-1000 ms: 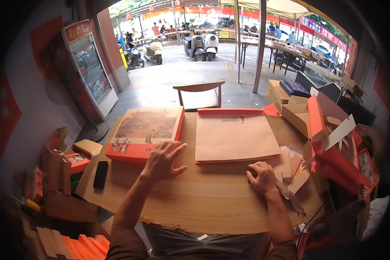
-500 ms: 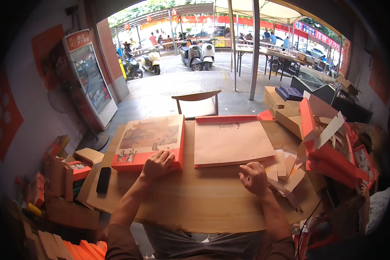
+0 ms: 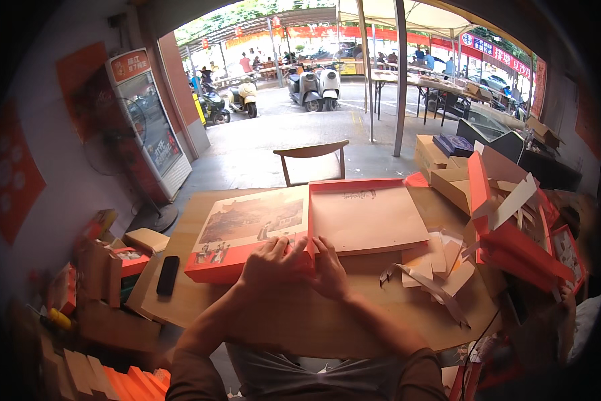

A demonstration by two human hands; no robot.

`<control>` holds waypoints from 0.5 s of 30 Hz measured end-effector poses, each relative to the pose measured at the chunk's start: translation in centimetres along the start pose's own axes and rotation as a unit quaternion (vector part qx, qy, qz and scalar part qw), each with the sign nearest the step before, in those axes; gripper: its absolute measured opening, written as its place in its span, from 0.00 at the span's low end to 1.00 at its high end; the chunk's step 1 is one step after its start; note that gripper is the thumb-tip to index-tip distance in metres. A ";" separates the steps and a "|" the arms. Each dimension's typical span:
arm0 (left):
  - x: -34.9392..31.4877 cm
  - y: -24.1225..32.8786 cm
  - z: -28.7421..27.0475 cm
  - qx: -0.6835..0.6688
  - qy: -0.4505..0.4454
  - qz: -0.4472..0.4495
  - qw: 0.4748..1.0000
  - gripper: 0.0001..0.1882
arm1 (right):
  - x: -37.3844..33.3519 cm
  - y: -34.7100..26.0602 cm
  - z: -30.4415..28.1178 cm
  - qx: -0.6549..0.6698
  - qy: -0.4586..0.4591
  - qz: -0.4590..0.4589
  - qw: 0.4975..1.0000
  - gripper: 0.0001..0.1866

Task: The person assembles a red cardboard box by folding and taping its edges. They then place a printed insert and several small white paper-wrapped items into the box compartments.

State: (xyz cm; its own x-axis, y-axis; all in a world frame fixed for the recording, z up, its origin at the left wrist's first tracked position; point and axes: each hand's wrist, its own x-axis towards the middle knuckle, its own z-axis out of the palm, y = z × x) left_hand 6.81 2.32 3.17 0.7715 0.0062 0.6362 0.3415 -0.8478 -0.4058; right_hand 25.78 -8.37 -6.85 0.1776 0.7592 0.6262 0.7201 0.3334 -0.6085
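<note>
A shallow red and cream printed box [image 3: 254, 217], with a picture of a building and figures on top, lies on the wooden table left of centre. Beside it on the right is a red-edged open box [image 3: 367, 217] with a pale pinkish-tan panel in it. Their neighbouring edges touch or nearly touch. My left hand [image 3: 270, 262] rests over the printed box's near right corner, its fingers stretched out. Alongside it, my right hand [image 3: 328, 273] has its fingers extended at the seam between the boxes, near the front. The fingertips partly hide the seam.
A black phone [image 3: 168, 275] lies at the table's left. Cardboard pieces [image 3: 441, 260] and a pale strap [image 3: 427, 287] lie at the right, beside a pile of red and brown boxes [image 3: 514, 234]. A chair [image 3: 312, 160] stands beyond the table; more boxes [image 3: 106, 267] fill the left.
My right hand has moved left from the open box's near right corner to the seam. The printed box has shifted right and nearer, closing the gap, with my left hand on it.
</note>
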 end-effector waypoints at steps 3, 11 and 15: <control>2.1 -0.4 -1.6 0.030 0.026 0.040 0.998 0.25 | -1.4 -0.3 0.2 0.009 0.030 0.013 0.999 0.56; 2.7 -0.5 -2.6 0.027 -0.016 0.121 0.992 0.24 | -0.8 -0.4 -0.2 -0.064 0.042 -0.112 0.991 0.47; 1.6 1.4 -1.9 0.014 -0.022 0.105 0.994 0.21 | -0.3 -0.4 -0.3 -0.083 0.033 -0.161 0.983 0.37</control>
State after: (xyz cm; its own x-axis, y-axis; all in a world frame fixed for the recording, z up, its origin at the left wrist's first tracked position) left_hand 7.50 0.08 4.87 0.8499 -0.1462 0.5062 0.1844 -0.8174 -0.5458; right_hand 25.69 -8.91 -6.66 -0.0383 0.5889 0.8073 0.8447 0.4507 -0.2887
